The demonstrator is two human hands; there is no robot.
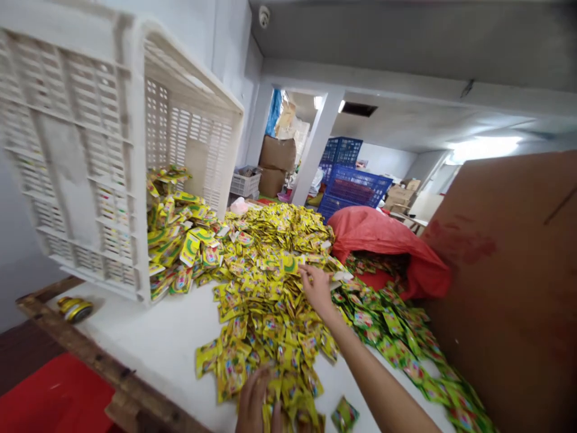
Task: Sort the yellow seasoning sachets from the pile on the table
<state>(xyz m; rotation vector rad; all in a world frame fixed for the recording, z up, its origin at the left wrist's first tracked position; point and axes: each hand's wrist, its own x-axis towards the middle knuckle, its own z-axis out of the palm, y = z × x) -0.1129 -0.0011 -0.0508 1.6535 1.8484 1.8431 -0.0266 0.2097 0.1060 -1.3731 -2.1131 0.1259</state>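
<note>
Yellow packets (274,300) spill from the white crate (137,150), tipped on its side, and spread across the bench (166,337) to its right. Out in that heap, right of the crate, the right hand (316,287) pinches one yellow packet (291,264) at its end; the left hand (256,398), nearer the wearer than the crate, rests on the closest packets, and blur and the frame's edge hide whether it grips any. Farther right of the crate, green packets (392,325) meet the yellow ones, so a wide sweep could mix them; a knock to the crate could loose more. Its near side stands close to the wooden edge (97,355), where pushed packets might drop. Bare surface lies before the crate's mouth; the cardboard box (509,270), far right of it, limits swing that way.
</note>
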